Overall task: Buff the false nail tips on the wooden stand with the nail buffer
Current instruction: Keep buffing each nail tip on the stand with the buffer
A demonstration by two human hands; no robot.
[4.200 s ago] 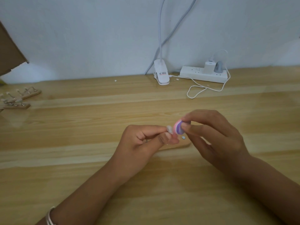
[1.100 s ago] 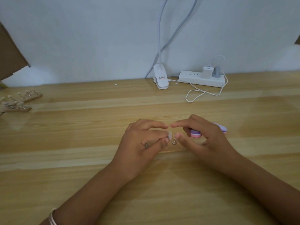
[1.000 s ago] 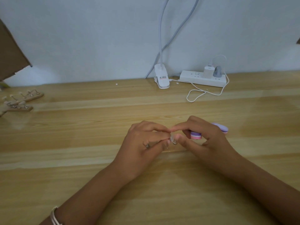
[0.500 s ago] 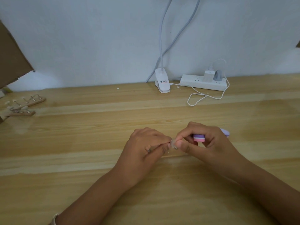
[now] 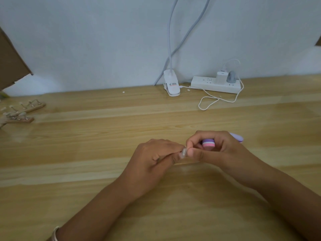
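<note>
False nail tip [image 5: 184, 152], head view, centre of frame: the left hand [image 5: 152, 159] and the thumb and forefinger of the right hand [image 5: 217, 148] pinch it from either side. The nail buffer [image 5: 208, 143] is clamped in the right hand's curled lower fingers, pink-and-purple end showing, clear of the tip. I cannot see the stand under the hands. Two other wooden stands [image 5: 26, 108] lie at far left on the table [image 5: 86, 145], well apart from the hands. My reading: buffing is paused while this tip is adjusted. I cannot tell how many tips are finished.
</note>
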